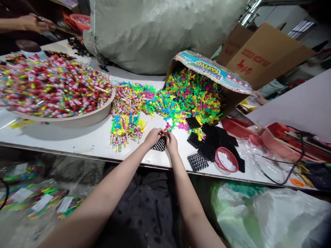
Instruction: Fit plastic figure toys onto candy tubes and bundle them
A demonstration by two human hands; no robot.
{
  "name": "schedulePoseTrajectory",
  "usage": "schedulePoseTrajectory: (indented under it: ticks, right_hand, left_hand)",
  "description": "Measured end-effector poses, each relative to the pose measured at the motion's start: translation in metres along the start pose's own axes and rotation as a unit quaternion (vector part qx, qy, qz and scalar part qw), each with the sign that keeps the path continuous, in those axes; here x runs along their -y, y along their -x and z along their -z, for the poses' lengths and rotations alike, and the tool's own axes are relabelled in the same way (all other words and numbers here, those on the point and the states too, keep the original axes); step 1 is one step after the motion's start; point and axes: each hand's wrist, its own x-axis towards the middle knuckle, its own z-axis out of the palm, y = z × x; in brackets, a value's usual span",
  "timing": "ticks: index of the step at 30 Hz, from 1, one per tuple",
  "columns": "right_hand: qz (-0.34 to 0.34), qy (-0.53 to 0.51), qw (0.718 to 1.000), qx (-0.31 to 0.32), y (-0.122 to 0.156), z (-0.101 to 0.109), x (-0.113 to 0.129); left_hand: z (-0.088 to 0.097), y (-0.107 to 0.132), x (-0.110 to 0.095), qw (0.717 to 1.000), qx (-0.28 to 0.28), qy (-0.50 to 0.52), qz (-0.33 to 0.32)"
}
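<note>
My left hand [154,137] and my right hand [171,142] meet at the fingertips near the front of the table, both with pinched fingers. A small pink plastic figure [168,126] shows at the tips of my right fingers. What my left fingers pinch is too small to make out. Under and between the hands lies a black perforated tray [158,144]. Left of them, a bunch of candy tubes with plastic figures on top [126,131] is laid in rows. Beyond spreads a heap of loose colourful figures [169,105].
A big beige basin [95,117] full of candy tubes stands left. A tipped carton [230,82] spills figures at the back. Right are several black trays [198,162], a red basket [227,160] and plastic bags. A grey sack [160,34] stands behind; another person's hand [36,23] shows far left.
</note>
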Motion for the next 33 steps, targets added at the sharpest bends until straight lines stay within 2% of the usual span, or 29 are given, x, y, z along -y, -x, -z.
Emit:
schedulePoseTrajectory:
  ticks: [15,33]
  right_hand:
    - [-0.019,-0.019,1.0,-0.012,0.0,-0.0001,0.0004]
    - [-0.006,-0.024,1.0,-0.009,0.0019,0.0001,-0.0022]
  left_hand:
    - [0.0013,0.0031,-0.0005,0.999,0.015,-0.035,-0.009]
    - [0.0057,0.0068,-0.0096,0.999,0.017,-0.035,-0.02]
